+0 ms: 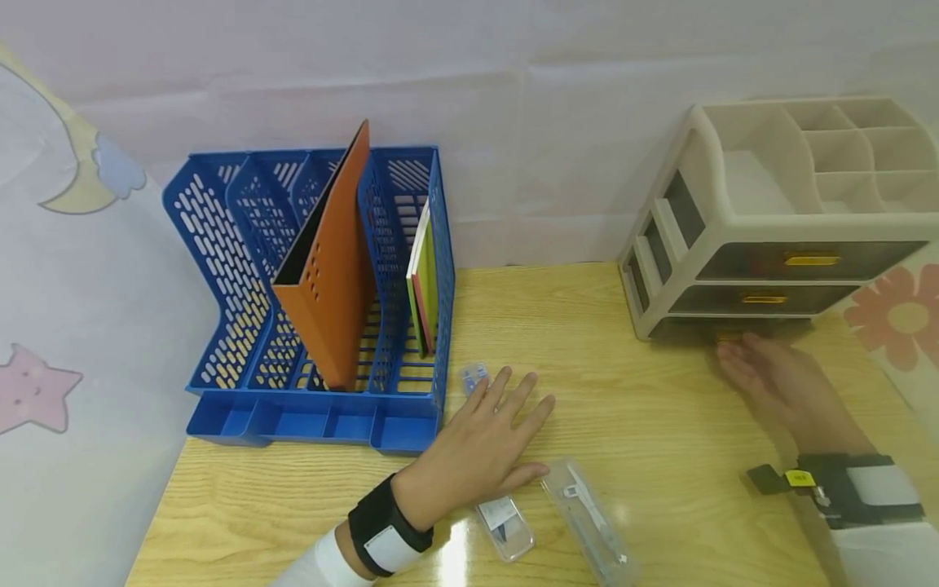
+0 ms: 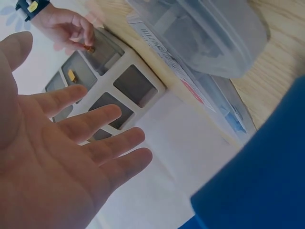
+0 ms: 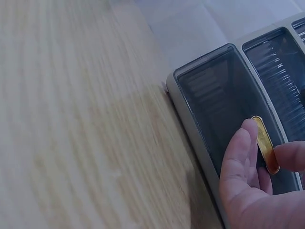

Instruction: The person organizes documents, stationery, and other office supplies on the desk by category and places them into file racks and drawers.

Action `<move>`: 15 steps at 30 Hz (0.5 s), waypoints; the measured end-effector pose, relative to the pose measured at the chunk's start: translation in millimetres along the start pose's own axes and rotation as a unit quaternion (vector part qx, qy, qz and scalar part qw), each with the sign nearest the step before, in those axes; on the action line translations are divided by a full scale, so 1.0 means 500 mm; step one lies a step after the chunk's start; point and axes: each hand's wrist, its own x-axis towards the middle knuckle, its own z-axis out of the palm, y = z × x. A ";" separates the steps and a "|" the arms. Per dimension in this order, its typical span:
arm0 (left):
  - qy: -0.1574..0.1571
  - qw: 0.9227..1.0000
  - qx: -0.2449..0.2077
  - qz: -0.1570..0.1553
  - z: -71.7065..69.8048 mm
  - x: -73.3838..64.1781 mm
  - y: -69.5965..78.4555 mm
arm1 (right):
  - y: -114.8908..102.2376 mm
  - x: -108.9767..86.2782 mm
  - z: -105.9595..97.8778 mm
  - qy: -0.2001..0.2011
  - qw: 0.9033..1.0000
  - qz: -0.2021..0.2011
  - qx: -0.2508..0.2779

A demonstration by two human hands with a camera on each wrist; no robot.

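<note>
My right hand (image 1: 778,391) is at the lowest drawer of a white desktop cabinet (image 1: 711,244). In the right wrist view its thumb and fingertips pinch the gold drawer handle (image 3: 266,144) from either side, and the dark drawer front (image 3: 219,90) sits flush in its frame. With fingers straight and spread, my left hand (image 1: 469,448) is over the table and holds nothing. Near it are a small clear case with blue bits (image 1: 473,375), a clear box with a white label (image 1: 508,530) partly hidden by the hand, and a long clear case (image 1: 590,522) with a white item inside.
A blue slotted file rack (image 1: 315,417) stands at the left, with an orange folder (image 1: 333,285) and several thin booklets (image 1: 423,285) upright in it. Open compartments (image 1: 844,155) top the cabinet. Behind the wooden table (image 1: 587,326) is a pale wall covering (image 1: 550,147).
</note>
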 end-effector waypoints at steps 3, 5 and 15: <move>-0.005 1.000 -0.002 -0.008 0.000 -0.001 -0.002 | 0.005 -0.012 0.000 -0.007 1.000 0.001 -0.002; -0.012 1.000 -0.003 -0.018 -0.002 -0.004 -0.004 | 0.010 -0.021 -0.001 -0.013 1.000 0.001 0.001; -0.012 0.999 -0.005 -0.043 -0.018 -0.015 -0.020 | 0.026 -0.053 -0.014 -0.059 0.998 -0.001 0.023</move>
